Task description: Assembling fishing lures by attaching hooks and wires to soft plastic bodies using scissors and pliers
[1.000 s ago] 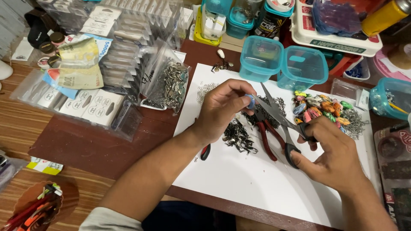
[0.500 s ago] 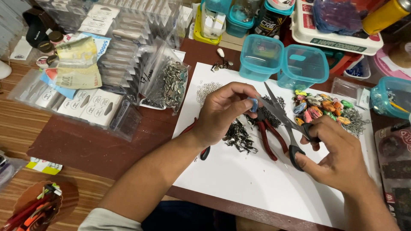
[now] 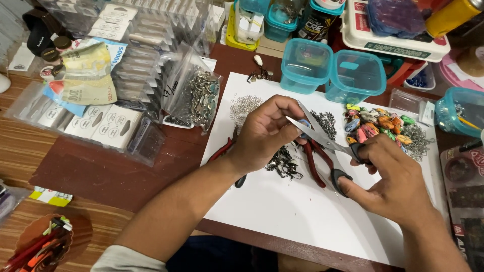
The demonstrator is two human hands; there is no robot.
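- Near left corner of the wooden table (image 3: 20,151): a round brown dish (image 3: 48,242) holds red and orange tools.
- A white paper sheet (image 3: 302,211) lies on a dark red mat (image 3: 101,171) and carries the work.
- Right hand (image 3: 396,184): fingers closed through the black handles of the scissors (image 3: 322,136). The blades stand open and point up and left toward the other hand.
- Left hand (image 3: 264,133): fingertips pinched narrowly on a small blue piece (image 3: 304,122), held just at the scissor blades. The piece is too small to identify.
- Red-handled pliers (image 3: 315,163) lie on the sheet directly beneath the scissors, untouched by either hand.
- A second red handle (image 3: 222,149) shows on the sheet edge, partly hidden by the left wrist.
- A heap of small dark metal parts (image 3: 285,165) lies on the sheet just beside the left hand.
- Farther on the sheet: a pile of small silver rings (image 3: 244,107) to the left, and a pile of coloured lure-shaped pieces (image 3: 375,126) to the right, just beyond the right hand.
- Left of the sheet: a clear bag of metal parts (image 3: 196,95) and rows of carded clear packets (image 3: 101,123).
- Far edge: two teal plastic boxes (image 3: 333,73) stand side by side, touching the sheet's far edge.
- Far right: a further teal box (image 3: 461,111), open.
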